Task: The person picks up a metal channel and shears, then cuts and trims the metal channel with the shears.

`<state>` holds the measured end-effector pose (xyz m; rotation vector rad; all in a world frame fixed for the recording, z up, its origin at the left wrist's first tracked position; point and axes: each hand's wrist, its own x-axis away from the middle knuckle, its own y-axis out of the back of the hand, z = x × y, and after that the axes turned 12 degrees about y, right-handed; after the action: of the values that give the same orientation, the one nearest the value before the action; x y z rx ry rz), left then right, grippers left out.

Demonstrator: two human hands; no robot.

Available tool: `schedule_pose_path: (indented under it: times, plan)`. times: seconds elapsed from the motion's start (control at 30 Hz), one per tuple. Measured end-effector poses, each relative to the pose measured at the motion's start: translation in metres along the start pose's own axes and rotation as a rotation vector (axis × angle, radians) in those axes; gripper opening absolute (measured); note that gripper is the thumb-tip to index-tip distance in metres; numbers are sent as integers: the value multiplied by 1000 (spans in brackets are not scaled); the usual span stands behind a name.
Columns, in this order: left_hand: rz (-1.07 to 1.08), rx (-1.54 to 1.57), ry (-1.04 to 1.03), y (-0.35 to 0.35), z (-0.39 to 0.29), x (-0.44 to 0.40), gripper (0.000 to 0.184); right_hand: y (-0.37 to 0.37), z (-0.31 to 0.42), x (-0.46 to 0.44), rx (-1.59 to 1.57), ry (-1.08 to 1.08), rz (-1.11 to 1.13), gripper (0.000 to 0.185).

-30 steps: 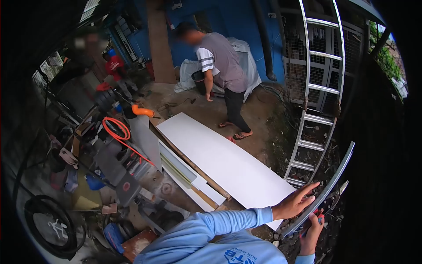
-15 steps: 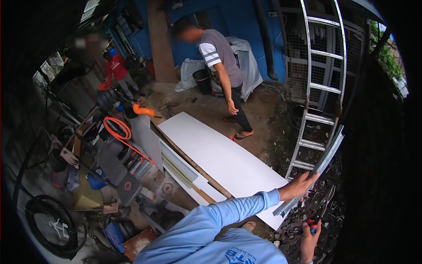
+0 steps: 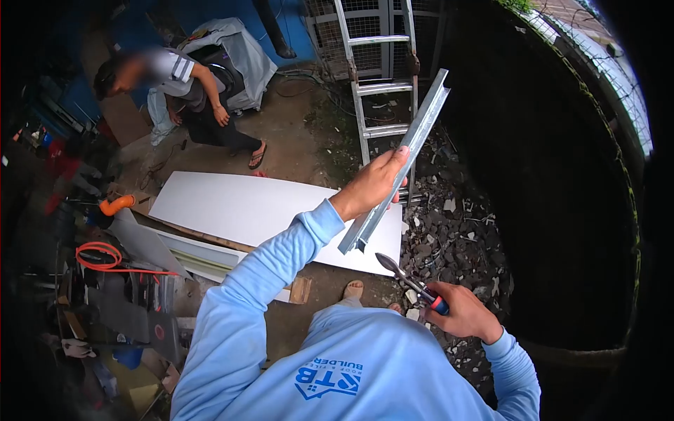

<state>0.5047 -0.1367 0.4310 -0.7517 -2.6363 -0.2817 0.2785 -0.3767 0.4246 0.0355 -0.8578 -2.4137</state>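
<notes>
A long metal channel (image 3: 414,140) slants up and away over the white board, with my left hand (image 3: 375,184) closed around its middle. Its near end, with a small bent flap, hangs over the board's near part. Lower right, my right hand (image 3: 460,309) is closed on the red and blue handles of metal snips (image 3: 411,282). The snips' blades point up and left, just below the channel's near end and apart from it. The white board (image 3: 246,203) lies on the ground beneath.
An aluminium ladder (image 3: 382,88) stands beyond the channel. Gravel (image 3: 449,238) covers the ground at right, beside a dark wall. A person (image 3: 200,98) bends forward at upper left. An orange hose (image 3: 98,256), tools and scraps lie at left.
The view has swung right. My left hand has lifted the channel closer and its near end now shows bent. The snips have turned to point up-left. The person beyond has stepped left.
</notes>
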Motion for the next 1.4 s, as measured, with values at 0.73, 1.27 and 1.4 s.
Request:
schedule_pose_path:
  times: [0.73,1.27,1.4]
  plan:
    - [-49,-80,79,-35,6,-9,66,11,9,8,-75,-111,124,49]
    - [2,-183,118,-78,11,-43,64,24,0,20,-20,-224,87,56]
    - [32,-172,57,-100,12,-58,66,22,-10,38,-10,-241,18,60]
